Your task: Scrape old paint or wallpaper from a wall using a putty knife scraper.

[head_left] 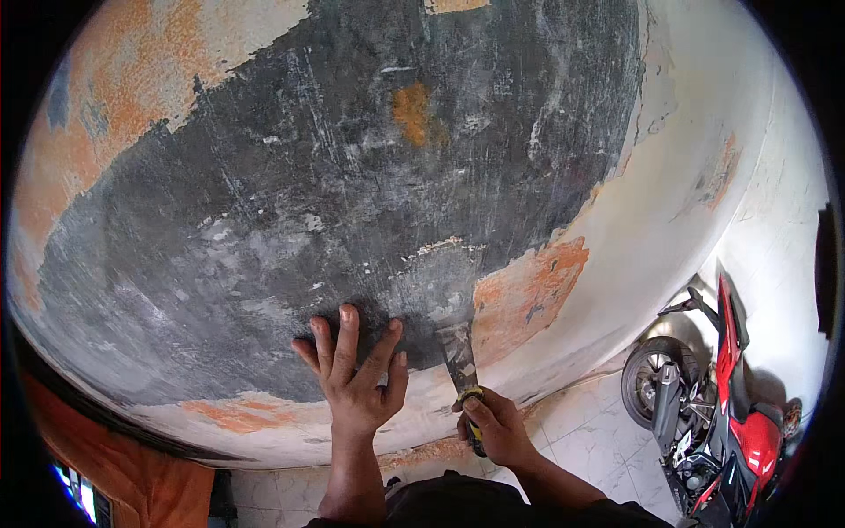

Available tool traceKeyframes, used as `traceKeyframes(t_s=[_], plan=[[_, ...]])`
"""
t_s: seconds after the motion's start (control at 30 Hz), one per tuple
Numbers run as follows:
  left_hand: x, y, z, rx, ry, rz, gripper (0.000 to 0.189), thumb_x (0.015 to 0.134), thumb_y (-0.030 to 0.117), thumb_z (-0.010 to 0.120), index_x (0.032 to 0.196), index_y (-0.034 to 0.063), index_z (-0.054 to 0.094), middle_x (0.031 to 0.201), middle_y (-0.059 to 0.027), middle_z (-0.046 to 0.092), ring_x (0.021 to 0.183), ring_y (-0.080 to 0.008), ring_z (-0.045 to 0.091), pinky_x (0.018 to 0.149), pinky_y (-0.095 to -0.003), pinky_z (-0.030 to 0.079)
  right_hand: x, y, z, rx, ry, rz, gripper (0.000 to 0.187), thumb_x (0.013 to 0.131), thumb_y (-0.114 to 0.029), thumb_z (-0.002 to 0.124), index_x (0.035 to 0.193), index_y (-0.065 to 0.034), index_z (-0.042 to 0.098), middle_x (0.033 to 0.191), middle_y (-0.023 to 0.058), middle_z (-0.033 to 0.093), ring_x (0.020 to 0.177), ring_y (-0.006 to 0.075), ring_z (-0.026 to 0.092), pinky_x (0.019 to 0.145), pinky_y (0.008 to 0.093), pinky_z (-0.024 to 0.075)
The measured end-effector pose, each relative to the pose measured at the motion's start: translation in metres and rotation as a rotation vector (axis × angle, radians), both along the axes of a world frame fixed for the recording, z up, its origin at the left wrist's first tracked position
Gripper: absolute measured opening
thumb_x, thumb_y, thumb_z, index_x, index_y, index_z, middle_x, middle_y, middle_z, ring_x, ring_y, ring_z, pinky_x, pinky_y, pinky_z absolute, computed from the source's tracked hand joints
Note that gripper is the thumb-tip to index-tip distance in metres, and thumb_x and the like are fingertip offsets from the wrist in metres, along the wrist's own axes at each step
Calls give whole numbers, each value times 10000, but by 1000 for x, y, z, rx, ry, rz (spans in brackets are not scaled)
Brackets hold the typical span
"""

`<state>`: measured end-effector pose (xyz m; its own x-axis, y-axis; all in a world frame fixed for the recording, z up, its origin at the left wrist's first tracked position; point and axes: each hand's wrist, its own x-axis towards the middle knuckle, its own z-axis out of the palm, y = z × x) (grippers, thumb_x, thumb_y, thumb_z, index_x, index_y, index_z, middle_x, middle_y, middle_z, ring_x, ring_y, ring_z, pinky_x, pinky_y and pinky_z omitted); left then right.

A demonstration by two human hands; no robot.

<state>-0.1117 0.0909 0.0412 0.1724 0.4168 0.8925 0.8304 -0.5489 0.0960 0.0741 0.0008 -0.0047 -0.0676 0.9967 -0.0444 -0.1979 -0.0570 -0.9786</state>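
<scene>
Before me stands a wall (330, 198) with a large dark grey bared area, ringed by patches of orange and whitish coating. My left hand (356, 373) lies against the lower part of the grey area, fingers spread, holding nothing. To its right, my right hand (495, 422) grips the black and yellow handle of a scraper (460, 353). The scraper's wide metal blade points up and meets the wall at the lower edge of the grey area, just left of an orange patch (528, 297). Bits of whitish residue show on the blade.
A red and black motorcycle (726, 396) stands on the tiled floor (587, 409) at the lower right, near a white side wall (779, 231). Orange-brown cloth (132, 468) hangs at the lower left, beside a bright opening or screen. Loose scrapings (429, 455) lie along the wall's foot.
</scene>
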Motion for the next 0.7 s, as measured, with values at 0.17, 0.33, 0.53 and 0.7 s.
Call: traceKeyframes(t_s=[0.17,0.33,0.53,0.7], plan=[[-1,1,0,3,16,10,305,802,235,663,1100,270,718,1517,-85,326,1454,-325,125,1152,-523,-32,-1,9,29,-9,56,67,299,1002,-269,449,985,13,547,688,65,548,556,122,541,502,262,426],[-5,-1,1,-23,-2,14,305,804,234,662,1101,272,718,1515,-81,332,1452,-326,128,1152,-525,-33,-7,13,31,47,51,42,290,1000,-265,457,988,10,551,710,55,555,590,121,547,528,256,426],[4,1,1,3,-3,-14,311,805,225,659,1108,268,715,1515,-80,332,1453,-326,126,1151,-521,-39,0,4,14,35,-12,2,284,998,-254,459,976,10,562,744,50,557,600,128,552,541,260,420],[-4,-1,-1,-12,-4,-2,312,802,219,663,1106,267,715,1515,-80,332,1454,-324,121,1151,-518,-43,-7,15,42,25,50,55,302,998,-267,463,988,18,562,759,49,560,607,134,558,540,264,423]])
